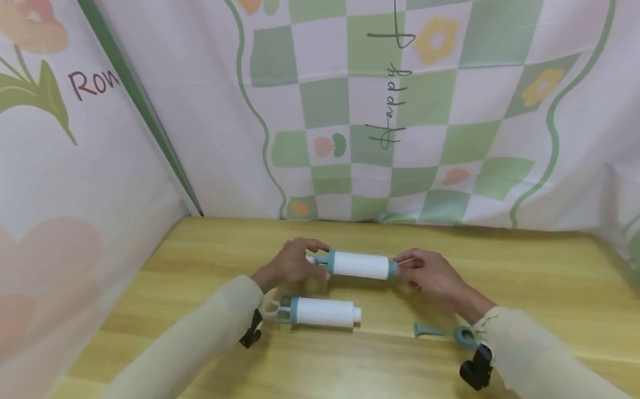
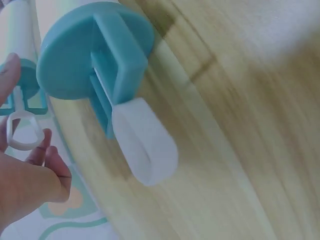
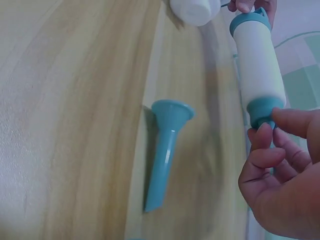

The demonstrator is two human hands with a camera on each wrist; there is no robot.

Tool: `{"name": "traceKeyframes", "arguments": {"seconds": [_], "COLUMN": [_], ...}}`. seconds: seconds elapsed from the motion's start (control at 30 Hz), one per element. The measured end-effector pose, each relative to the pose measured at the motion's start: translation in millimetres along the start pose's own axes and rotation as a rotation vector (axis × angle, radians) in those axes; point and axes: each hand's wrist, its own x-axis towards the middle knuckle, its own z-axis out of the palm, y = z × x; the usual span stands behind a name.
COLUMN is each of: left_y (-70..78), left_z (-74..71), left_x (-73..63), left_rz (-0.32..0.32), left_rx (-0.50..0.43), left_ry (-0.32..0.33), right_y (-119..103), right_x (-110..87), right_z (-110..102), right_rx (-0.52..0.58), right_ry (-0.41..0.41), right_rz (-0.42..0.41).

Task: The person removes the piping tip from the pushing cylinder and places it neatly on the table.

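The wood-grain bench [image 1: 301, 379] carries a teal-capped white cylinder [image 1: 324, 312], a flared teal nozzle [image 1: 429, 330] and a teal ring [image 1: 459, 337].

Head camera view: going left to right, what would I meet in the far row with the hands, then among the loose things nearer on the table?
Far row: left hand → held white cylinder → right hand.
Nearer: lying white cylinder → teal funnel-shaped piece → teal ring.
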Motion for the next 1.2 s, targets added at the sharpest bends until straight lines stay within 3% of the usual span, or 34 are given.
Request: {"name": "traceKeyframes", "arguments": {"seconds": [0.3, 0.57, 0.83, 1.2], "left_y": [10.2, 22.1, 31.3, 49.5], "left_z": [-2.9, -10.7, -14.5, -18.7], "left_x": [-14.8, -22.2, -36.1, -54.8], "left_rz": [0.064, 0.114, 0.121, 0.185], "left_rx": [-0.104, -0.113, -0.185, -0.166], "left_ry": [0.033, 0.076, 0.075, 0.02], "right_y": [-14.7, -26.6, -36.7, -44.0], "right_x": [-17.1, -27.3, -39.6, -65.1], "right_z": [-8.1, -13.4, -14.7, -15.5], "right_rx": [-0.039, -0.048, -0.065, -0.028], "right_ry": [-0.001, 0.02, 0.06, 0.092], "right_rz": [-0.063, -0.073, -0.129, -0.139]}}
